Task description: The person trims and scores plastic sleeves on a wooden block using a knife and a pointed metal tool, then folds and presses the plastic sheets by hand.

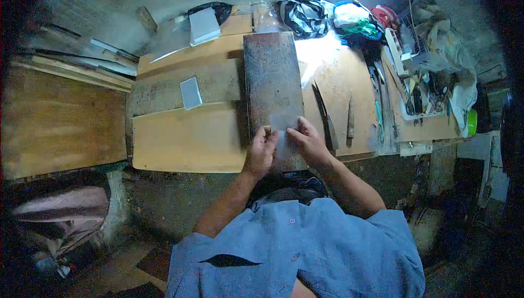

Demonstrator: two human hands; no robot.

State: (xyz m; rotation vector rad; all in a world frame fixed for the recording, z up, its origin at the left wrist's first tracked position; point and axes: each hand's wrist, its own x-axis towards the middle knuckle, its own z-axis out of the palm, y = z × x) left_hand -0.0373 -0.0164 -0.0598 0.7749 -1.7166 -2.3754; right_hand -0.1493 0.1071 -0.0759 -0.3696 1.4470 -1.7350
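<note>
Both of my hands grip a small, thin, translucent whitish sheet in front of my body. My left hand pinches its left side, and my right hand has thumb and fingers closed on its right side. Below the sheet lies a long dark worn board, set lengthwise on the table. A small stack of similar pale sheets rests to the left of the board. Right of my right hand are a dark knife and a slim tool with a worn handle.
A larger stack of white sheets sits at the table's back left. Striped bags line the back. A white tray of tools stands at the right, near a bright green container. Wooden strips lie at far left.
</note>
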